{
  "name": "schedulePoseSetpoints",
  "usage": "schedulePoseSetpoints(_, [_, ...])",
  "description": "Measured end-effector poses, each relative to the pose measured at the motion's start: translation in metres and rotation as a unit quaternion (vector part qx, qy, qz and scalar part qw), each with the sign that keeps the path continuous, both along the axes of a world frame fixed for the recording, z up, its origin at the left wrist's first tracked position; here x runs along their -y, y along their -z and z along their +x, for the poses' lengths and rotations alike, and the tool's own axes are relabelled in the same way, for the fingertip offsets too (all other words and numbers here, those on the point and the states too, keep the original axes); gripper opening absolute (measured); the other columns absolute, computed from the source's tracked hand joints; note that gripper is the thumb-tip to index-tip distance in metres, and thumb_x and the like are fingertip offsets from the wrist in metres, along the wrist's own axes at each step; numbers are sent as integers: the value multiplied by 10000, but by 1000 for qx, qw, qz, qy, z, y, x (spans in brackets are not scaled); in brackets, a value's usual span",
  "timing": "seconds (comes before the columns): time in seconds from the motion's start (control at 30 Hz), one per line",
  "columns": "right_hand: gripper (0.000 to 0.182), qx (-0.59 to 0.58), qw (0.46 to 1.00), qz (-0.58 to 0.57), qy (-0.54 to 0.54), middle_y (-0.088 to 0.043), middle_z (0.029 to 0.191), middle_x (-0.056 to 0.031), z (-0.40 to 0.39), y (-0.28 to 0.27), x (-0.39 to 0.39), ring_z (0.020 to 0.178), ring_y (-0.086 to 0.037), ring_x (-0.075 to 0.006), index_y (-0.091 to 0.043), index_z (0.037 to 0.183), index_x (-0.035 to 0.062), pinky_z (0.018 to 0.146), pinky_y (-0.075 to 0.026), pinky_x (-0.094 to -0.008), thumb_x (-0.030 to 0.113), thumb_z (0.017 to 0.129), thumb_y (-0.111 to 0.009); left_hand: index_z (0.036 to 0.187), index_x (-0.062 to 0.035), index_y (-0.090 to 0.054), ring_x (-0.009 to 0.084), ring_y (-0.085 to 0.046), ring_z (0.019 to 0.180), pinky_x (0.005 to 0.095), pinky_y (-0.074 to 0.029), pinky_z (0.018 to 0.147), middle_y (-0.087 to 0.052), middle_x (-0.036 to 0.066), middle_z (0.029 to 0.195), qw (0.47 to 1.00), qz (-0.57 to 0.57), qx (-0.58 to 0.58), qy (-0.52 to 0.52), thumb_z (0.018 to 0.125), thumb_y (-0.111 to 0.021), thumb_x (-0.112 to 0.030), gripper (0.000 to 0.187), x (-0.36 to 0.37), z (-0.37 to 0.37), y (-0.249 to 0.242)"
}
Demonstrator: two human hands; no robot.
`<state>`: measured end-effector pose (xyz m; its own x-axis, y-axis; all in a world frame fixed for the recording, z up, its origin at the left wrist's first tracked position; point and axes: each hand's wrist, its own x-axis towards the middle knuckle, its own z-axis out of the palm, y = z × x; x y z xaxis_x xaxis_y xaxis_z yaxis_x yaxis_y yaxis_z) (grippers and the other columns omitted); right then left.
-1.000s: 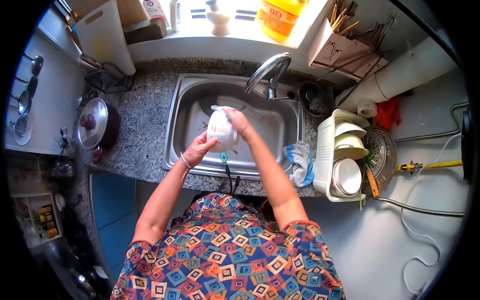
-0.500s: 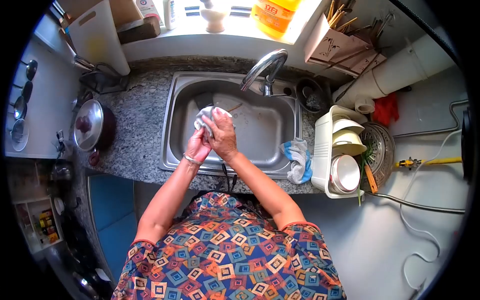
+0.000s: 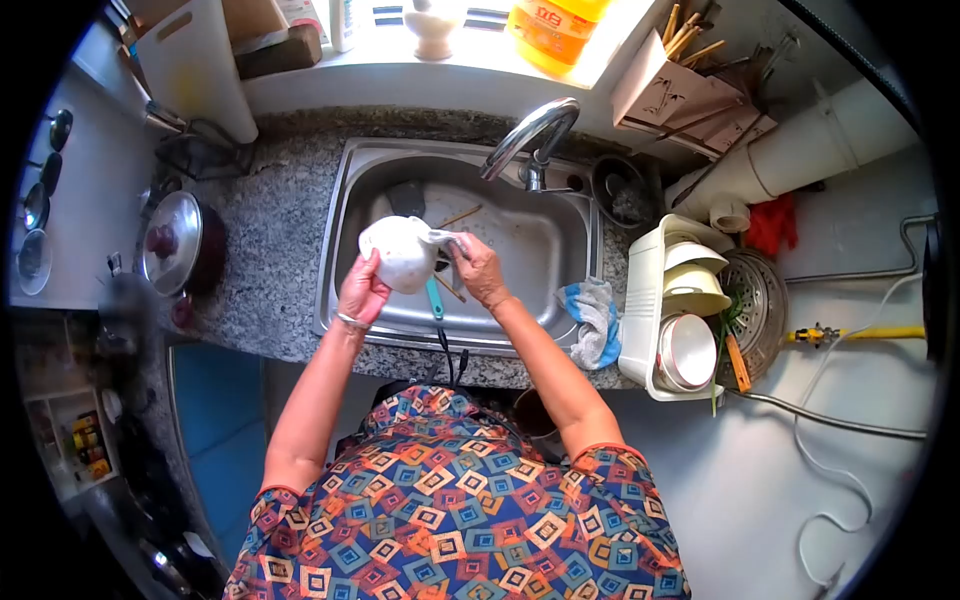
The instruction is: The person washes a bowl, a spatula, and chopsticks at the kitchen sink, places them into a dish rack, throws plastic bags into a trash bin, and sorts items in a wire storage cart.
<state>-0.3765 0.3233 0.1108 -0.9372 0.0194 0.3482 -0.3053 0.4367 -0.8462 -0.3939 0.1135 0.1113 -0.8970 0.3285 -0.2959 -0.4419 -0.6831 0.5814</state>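
Seen from the head camera, a white bowl (image 3: 400,253) is held above a steel sink (image 3: 345,250), turned so that its rounded outside faces up. The left hand (image 3: 362,290) is closed around the bowl's lower left edge, fingers curled against it. The right hand (image 3: 478,270) is closed on a pale dishcloth (image 3: 441,240), which is pressed against the bowl's right side.

Inside the sink, chopsticks (image 3: 460,216) and a teal-handled utensil (image 3: 435,298) are seen lying on the bottom, just beneath the bowl. A curved tap (image 3: 530,130) is set at the back rim. A blue-and-white rag (image 3: 597,318) is draped over the sink's right edge, on the speckled stone counter (image 3: 275,230).

To the right, a white rack (image 3: 643,300) is stacked with bowls and a plate. To the left, a lidded pot (image 3: 175,248) is placed on the counter. A yellow bottle (image 3: 555,30) is stood on the windowsill behind the tap.
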Motion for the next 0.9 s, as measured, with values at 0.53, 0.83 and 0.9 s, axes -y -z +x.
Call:
schedulePoseSetpoints(0.53, [448,415,827,376,48,-532,1026,-116,-1,105,31,1020,-467,-254,-548,997,69,827,-379,-411,329,647,-648,809,-71,-479,361,-551,618,449,-416,544,-552,172,652,436,-859,-270,1,790,-480,-111,45,89,-2,-46])
schedulePoseSetpoints(0.83, [396,499,831,241,-51,-587,940,-148,-23,79,39,859,-560,-293,-614,850,52,751,-436,-392,395,656,-575,918,-35,-506,322,-524,856,400,-412,747,-524,181,906,330,-880,-317,-126,781,-504,-124,163,100,-27,-21])
schedulePoseSetpoints(0.9, [397,486,845,213,-65,-612,807,-137,-16,67,44,750,-581,-293,-622,793,54,691,-433,-384,420,657,-551,979,-33,-498,314,-491,925,393,-385,809,-490,177,985,422,-825,-340,-161,781,-513,-133,223,72,-13,-38])
